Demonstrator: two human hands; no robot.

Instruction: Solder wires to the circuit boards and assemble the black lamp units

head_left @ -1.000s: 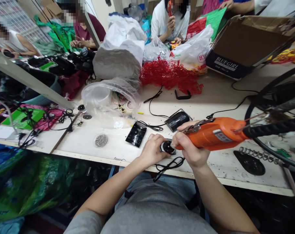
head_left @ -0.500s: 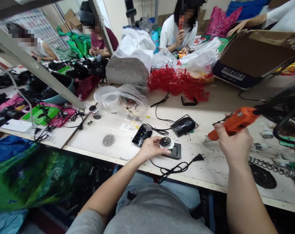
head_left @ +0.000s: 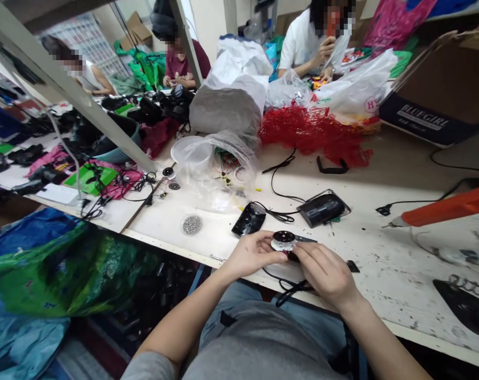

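My left hand [head_left: 252, 254] and my right hand [head_left: 325, 273] meet at the near edge of the white workbench [head_left: 390, 274]. Both pinch a small round speaker part [head_left: 283, 240], black on top with a white rim, held just above a black flat piece that is mostly hidden under my fingers. A thin black cable [head_left: 290, 285] trails from below my hands over the bench edge. The orange electric screwdriver [head_left: 445, 209] lies on the bench to the right, out of my hands.
A black casing [head_left: 249, 219], a black box-shaped unit [head_left: 322, 209], a dish of small screws [head_left: 192, 224] and a clear plastic bag [head_left: 215, 166] lie ahead. Red netting [head_left: 314, 132], bags and a cardboard box [head_left: 437, 100] stand behind. Three people sit across. A black disc with a coiled spring [head_left: 467, 301] lies right.
My right hand put the orange screwdriver down on the bench at the right and came back to the round part. My left hand kept hold of that part.
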